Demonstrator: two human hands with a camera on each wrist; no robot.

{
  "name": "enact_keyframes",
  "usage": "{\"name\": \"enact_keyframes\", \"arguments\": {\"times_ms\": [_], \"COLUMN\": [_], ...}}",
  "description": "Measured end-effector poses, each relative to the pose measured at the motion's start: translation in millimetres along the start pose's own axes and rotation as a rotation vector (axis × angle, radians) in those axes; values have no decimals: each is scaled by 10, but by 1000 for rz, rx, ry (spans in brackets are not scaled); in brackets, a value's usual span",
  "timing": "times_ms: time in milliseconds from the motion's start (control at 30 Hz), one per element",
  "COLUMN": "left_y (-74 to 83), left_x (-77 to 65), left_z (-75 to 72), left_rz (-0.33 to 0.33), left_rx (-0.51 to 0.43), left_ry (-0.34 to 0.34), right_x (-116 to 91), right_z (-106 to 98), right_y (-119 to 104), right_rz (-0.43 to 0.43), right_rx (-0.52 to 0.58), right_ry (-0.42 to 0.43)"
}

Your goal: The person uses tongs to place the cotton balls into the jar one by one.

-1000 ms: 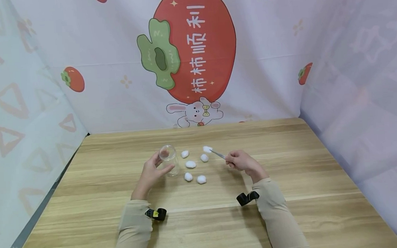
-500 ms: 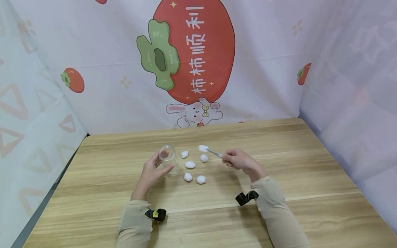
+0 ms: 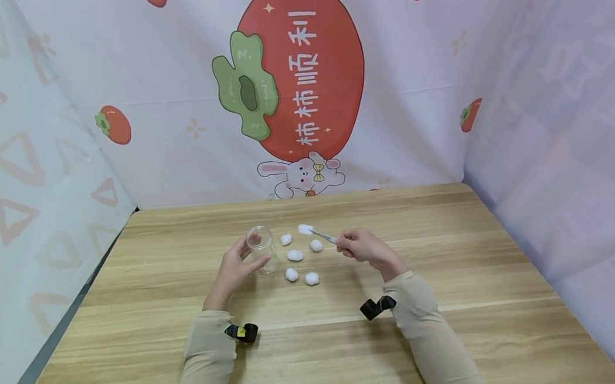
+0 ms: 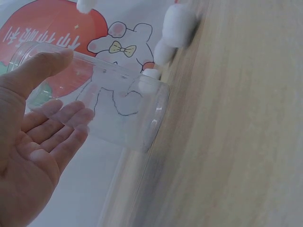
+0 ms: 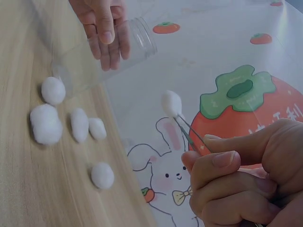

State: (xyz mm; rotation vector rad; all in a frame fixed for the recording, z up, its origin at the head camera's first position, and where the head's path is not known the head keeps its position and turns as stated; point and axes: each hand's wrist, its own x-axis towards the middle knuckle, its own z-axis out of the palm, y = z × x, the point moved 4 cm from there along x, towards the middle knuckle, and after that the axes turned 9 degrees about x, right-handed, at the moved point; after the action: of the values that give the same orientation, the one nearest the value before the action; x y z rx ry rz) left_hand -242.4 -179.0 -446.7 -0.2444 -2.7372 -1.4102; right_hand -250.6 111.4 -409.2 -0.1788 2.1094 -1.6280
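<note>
A clear, lidless jar (image 3: 267, 256) stands upright on the table, and my left hand (image 3: 234, 268) grips its side between thumb and fingers. Nothing shows inside the jar. My right hand (image 3: 362, 245) pinches metal tweezers (image 3: 323, 236), whose tips hold a white cotton ball (image 5: 171, 103) in the air, to the right of the jar's mouth. Several more cotton balls (image 3: 295, 255) lie on the wood between the jar and my right hand. In the left wrist view the thumb lies across the jar near its mouth, the fingers behind it.
The wooden table (image 3: 317, 356) reaches back to a white printed cloth (image 3: 403, 110) hanging behind it. More cloth hangs along both sides. A black wrist camera (image 3: 242, 332) is strapped on the left sleeve, another black camera (image 3: 377, 307) on the right sleeve.
My right hand has moved left with the tweezers, bringing the held cotton ball closer to the jar. The left hand, the jar and the cotton balls on the table have stayed in place.
</note>
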Motion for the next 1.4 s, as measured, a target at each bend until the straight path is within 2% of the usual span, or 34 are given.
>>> {"name": "enact_keyframes", "arguments": {"times_ms": [567,1000,1400], "left_y": [6,11,29], "left_x": [-2,-17,-17], "left_z": [-8,-12,-18], "left_rz": [20,16,11], "left_rx": [-8,-2,-8], "left_ry": [3,4,2], "right_x": [6,54,69], "right_z": [64,198,299], "right_y": [-114,-242,-325], "right_rz": [-19,-48,-34], "right_rx": [-10,-31,-15], "right_ry": [-2,-18,-29]}}
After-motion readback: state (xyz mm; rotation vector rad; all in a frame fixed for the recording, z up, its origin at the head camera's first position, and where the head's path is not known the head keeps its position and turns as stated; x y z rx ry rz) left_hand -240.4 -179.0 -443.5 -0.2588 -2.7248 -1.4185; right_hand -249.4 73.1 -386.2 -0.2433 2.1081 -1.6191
